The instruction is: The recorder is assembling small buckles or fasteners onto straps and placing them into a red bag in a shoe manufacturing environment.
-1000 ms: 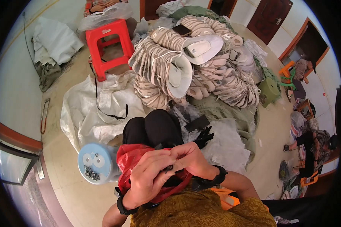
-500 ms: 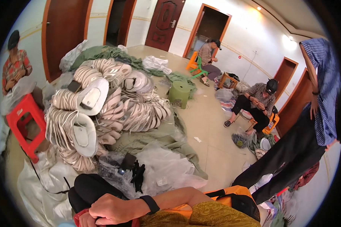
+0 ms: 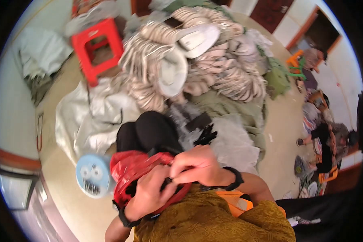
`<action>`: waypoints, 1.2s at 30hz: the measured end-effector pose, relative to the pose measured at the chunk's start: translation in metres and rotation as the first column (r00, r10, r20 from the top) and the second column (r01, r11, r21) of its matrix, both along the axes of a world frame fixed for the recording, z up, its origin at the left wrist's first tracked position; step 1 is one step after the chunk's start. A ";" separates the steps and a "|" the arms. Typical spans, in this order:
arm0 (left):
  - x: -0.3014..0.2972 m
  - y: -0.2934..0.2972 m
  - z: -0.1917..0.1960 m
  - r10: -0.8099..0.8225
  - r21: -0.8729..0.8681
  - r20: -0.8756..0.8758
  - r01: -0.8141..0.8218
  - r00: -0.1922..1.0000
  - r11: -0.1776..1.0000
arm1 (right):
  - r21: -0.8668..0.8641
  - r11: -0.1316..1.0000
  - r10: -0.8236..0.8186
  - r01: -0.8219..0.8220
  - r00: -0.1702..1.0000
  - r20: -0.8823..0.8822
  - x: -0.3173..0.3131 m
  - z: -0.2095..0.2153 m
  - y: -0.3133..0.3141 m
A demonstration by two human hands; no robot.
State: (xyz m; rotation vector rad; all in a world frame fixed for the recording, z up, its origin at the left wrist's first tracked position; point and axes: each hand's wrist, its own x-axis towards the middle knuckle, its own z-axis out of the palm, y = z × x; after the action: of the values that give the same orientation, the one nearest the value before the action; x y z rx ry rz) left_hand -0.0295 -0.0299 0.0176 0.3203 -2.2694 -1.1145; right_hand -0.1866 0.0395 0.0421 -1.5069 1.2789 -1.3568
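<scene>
My left hand [image 3: 151,188] and my right hand [image 3: 198,166] meet over my lap, fingertips pinched close together. Between them is something small and dark, too blurred to name. A red plastic bag [image 3: 129,164] lies open on my lap, partly under the left hand, with dark contents showing inside. Each wrist wears a black band. Just beyond my knees, a bundle of thin black pieces [image 3: 206,136] and a dark block [image 3: 199,122] lie on clear plastic sheeting [image 3: 234,139].
Large heaps of stacked beige shoe uppers [image 3: 238,82] stand ahead on green cloth. A red stool [image 3: 77,40], white sack [image 3: 74,125] and round light-blue tub [image 3: 81,165] are to the left. Other people sit at the right, one by an orange chair [image 3: 328,176].
The view has swung down and leftward, bringing the red bag, both hands and the blue tub into sight. My right hand now pinches at the left hand's fingertips.
</scene>
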 end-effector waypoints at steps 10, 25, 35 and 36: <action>0.010 -0.005 -0.031 -0.033 0.187 -0.237 0.079 0.971 0.979 | 0.054 0.999 -0.021 -0.005 0.875 0.484 0.016 -0.024 -0.004; 0.014 -0.006 -0.024 0.029 0.126 -0.199 -0.004 0.980 0.992 | 0.110 0.994 -0.001 0.002 1.000 -0.007 -0.003 -0.001 -0.009; 0.015 -0.007 -0.015 -0.083 -0.166 -0.128 0.061 0.988 0.984 | 0.217 0.910 0.408 -0.354 0.857 -0.314 -0.006 0.004 -0.016; 0.016 -0.005 -0.015 -0.096 -0.242 -0.101 0.070 0.990 0.968 | 0.235 0.895 0.434 -0.379 0.861 -0.266 -0.005 0.001 -0.014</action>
State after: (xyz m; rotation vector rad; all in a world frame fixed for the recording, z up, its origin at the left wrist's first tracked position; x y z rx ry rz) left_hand -0.0134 -0.0353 0.0023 0.0651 -2.3032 -0.8644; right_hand -0.1917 0.0257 0.0432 -1.7902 1.1388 -0.7311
